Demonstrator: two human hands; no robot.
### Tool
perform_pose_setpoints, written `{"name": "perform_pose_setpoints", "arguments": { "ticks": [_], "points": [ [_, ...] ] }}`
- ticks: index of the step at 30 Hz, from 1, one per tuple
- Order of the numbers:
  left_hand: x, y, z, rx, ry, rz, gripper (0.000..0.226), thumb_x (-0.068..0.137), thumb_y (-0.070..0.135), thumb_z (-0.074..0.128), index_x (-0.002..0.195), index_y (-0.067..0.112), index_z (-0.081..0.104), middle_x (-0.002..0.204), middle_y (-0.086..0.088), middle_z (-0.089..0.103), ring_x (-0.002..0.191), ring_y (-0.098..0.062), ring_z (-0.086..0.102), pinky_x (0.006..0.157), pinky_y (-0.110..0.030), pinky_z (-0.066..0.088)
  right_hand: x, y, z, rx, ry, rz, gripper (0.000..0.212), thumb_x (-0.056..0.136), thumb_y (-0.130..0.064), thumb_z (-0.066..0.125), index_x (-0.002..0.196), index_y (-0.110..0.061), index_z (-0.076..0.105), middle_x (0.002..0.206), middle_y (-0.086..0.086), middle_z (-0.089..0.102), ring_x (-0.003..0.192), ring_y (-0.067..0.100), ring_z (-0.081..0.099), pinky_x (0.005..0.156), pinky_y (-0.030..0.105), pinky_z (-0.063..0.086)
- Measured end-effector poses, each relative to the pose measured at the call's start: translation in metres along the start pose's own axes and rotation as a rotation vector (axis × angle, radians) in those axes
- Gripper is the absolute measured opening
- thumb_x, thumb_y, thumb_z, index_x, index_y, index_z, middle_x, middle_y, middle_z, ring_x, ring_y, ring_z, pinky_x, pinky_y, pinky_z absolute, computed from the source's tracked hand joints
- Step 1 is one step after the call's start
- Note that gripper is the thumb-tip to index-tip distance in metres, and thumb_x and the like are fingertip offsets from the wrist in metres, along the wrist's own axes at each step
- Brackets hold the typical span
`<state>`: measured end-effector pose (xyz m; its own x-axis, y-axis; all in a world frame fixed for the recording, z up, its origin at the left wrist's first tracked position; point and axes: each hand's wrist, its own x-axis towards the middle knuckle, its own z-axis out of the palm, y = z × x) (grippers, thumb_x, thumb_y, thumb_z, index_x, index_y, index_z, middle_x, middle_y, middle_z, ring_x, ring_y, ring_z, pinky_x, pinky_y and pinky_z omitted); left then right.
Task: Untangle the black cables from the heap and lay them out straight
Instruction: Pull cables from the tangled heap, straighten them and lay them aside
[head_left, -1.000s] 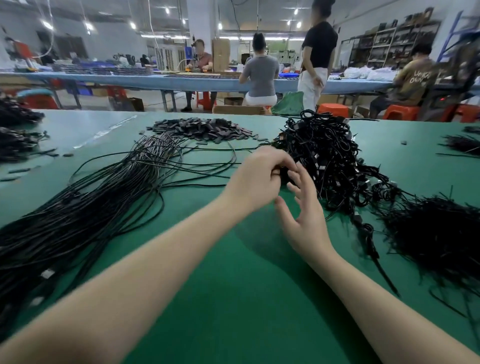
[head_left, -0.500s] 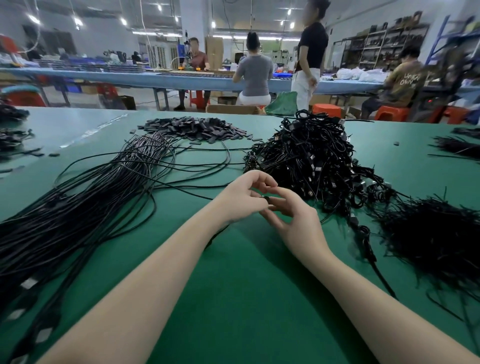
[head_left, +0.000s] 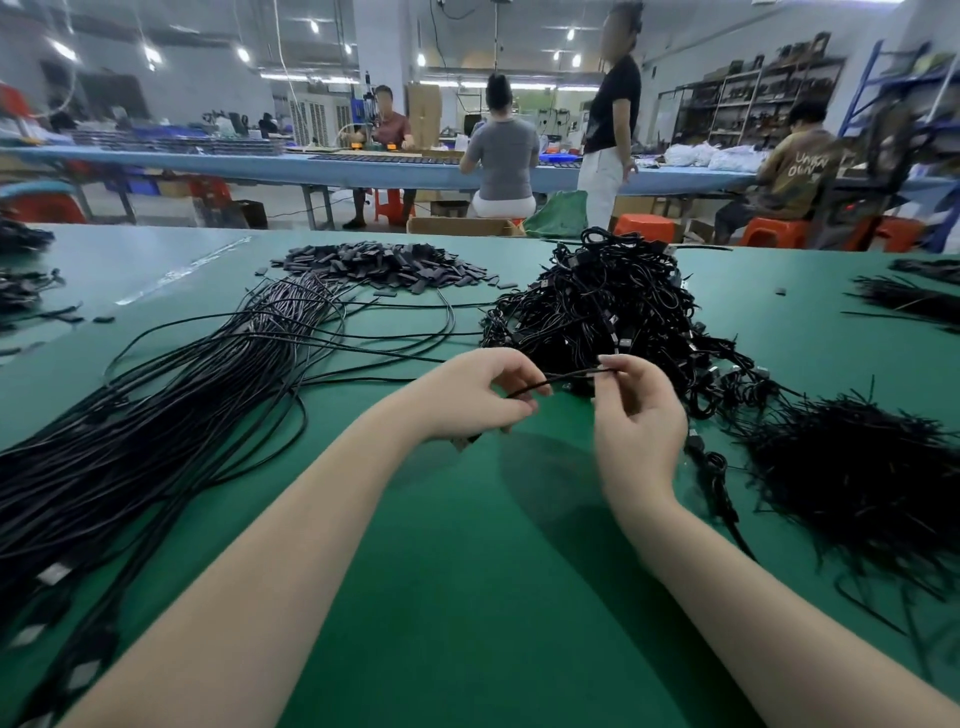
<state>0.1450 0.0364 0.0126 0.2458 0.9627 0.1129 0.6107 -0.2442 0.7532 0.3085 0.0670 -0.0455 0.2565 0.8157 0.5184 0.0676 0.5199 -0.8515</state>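
Head view, only one I've got. Both my hands are up over the middle of the green table (head_left: 467, 597), a short way in from the near edge. Left hand (head_left: 470, 397): thumb and forefinger pinched on a thin black cable (head_left: 550, 382), other fingers curled under; what looks like the cable's plug end pokes out below the palm, too blurred to be sure. Right hand (head_left: 641, 415): fingertips (head_left: 608, 364) pinched on the same cable further along, remaining fingers loosely curled. Cable runs taut-ish between the two hands, slightly rising toward the right.

Tangled heap (head_left: 608, 312) sits just behind the right hand, toward the far edge, centre-right. Can't tell if the held cable is still caught in it.

Straightened bundle (head_left: 171, 405) fans from the near left corner diagonally toward the far middle, a few strands looping out toward the heap. Pile of small dark flat tabs (head_left: 384, 265) at the far edge, behind the bundle's end. Frizzy mass of thin black ties (head_left: 857, 478) along the right edge, near the right forearm.
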Motion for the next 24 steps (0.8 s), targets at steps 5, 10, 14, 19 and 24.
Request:
{"name": "perform_pose_setpoints", "arguments": {
  "ticks": [5, 10, 14, 19, 24],
  "points": [
    [-0.001, -0.003, -0.007, -0.136, 0.016, -0.048, 0.007, 0.091, 0.026, 0.064, 0.091, 0.022, 0.070, 0.069, 0.011, 0.069, 0.055, -0.005, 0.063, 0.050, -0.016, 0.047, 0.008, 0.003, -0.005, 0.027, 0.224, 0.118, 0.027, 0.097, -0.011, 0.048, 0.097, -0.033, 0.064, 0.089, -0.007, 0.062, 0.074, 0.010, 0.056, 0.067, 0.028, 0.049],
    [0.003, 0.009, -0.006, -0.581, 0.271, -0.067, 0.014, 0.082, 0.028, 0.075, 0.079, 0.016, 0.068, 0.062, 0.006, 0.065, 0.052, -0.005, 0.059, 0.049, -0.016, 0.048, 0.007, 0.001, -0.012, -0.164, 0.169, -0.081, 0.028, 0.099, -0.014, 0.041, 0.116, -0.028, 0.059, 0.095, -0.012, 0.048, 0.078, -0.007, 0.047, 0.072, 0.011, 0.038],
    [0.006, 0.016, -0.004, -0.890, 0.444, -0.124, 0.018, 0.082, 0.033, 0.074, 0.083, 0.020, 0.061, 0.063, 0.010, 0.064, 0.055, -0.004, 0.060, 0.051, -0.017, 0.049, -0.007, 0.000, -0.003, -0.159, -0.126, -0.163, 0.014, 0.097, -0.027, 0.051, 0.109, -0.031, 0.055, 0.076, -0.014, 0.055, 0.064, 0.003, 0.049, 0.058, 0.018, 0.041],
    [0.005, 0.014, -0.003, -0.902, 0.385, -0.155, 0.033, 0.098, 0.038, 0.049, 0.078, 0.023, 0.071, 0.074, 0.007, 0.067, 0.064, -0.010, 0.063, 0.062, -0.023, 0.048, -0.024, -0.005, 0.007, -0.187, -0.398, -0.295, 0.030, 0.098, -0.040, 0.036, 0.094, -0.026, 0.062, 0.056, -0.012, 0.048, 0.044, 0.004, 0.038, 0.046, 0.014, 0.025],
    [0.002, 0.024, -0.015, -1.052, 0.272, -0.123, 0.044, 0.102, 0.041, 0.036, 0.071, 0.021, 0.060, 0.062, 0.006, 0.065, 0.058, -0.011, 0.065, 0.060, -0.023, 0.053, -0.033, 0.000, 0.007, -0.281, -0.823, -0.173, 0.029, 0.100, -0.041, 0.036, 0.095, -0.032, 0.064, 0.054, -0.009, 0.042, 0.050, 0.008, 0.038, 0.054, 0.030, 0.036]
  ]
}}
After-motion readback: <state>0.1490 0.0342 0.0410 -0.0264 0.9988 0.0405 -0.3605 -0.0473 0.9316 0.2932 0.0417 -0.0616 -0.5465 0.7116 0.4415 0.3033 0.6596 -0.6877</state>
